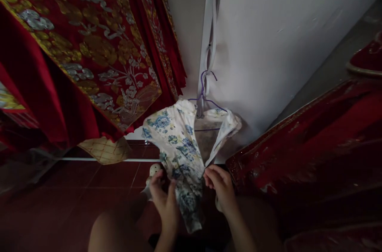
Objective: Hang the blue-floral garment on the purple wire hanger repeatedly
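Observation:
A white garment with blue flowers [182,144] hangs on a purple wire hanger [203,92], its front gaping on the right side. My right hand [219,182] pinches the garment's edge at the bottom of the opening. Beside the garment's lower left edge is my left hand [164,194], thumb and fingers apart, with the thumb near or against the cloth. The lower end of the garment hangs between my two hands in shadow.
Red embroidered cloth [101,45] hangs at the left. A pale wall [268,33] with a white cable [213,25] stands behind the hanger. Dark red glossy furniture [313,136] is at the right. Below are red floor tiles [80,184], my knees and a pale shoe [154,169].

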`<state>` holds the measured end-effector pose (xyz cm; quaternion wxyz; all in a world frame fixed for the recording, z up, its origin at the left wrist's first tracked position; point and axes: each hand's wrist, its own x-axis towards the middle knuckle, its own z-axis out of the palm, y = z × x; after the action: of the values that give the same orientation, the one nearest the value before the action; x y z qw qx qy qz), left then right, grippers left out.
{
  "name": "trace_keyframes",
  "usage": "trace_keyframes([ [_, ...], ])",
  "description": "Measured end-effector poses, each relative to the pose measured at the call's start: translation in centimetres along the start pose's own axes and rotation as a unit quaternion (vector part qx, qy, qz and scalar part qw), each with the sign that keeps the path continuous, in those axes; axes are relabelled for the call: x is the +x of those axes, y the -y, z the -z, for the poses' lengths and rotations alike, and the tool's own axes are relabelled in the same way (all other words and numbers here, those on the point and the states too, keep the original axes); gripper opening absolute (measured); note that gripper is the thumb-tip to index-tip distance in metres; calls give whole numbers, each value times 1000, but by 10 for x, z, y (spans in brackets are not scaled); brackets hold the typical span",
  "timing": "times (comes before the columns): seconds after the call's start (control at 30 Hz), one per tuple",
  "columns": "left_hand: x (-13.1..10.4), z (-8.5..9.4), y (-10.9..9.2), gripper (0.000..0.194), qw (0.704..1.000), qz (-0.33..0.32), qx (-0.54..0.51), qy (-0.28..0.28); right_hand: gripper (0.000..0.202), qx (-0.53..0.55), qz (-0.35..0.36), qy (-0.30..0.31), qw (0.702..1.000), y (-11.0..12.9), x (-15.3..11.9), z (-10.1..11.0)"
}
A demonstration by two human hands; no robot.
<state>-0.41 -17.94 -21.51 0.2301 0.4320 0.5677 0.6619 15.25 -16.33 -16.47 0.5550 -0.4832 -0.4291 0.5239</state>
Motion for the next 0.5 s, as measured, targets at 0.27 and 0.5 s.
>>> trace_keyframes([
  [0.27,5,-36,-23,11,963,-80,13,259,40,-44,-16,62,997,20,-4,-19],
  [0.5,12,-41,-22,14,905,-109,168,374,36,35,-40,11,999,56,45,-6],
])
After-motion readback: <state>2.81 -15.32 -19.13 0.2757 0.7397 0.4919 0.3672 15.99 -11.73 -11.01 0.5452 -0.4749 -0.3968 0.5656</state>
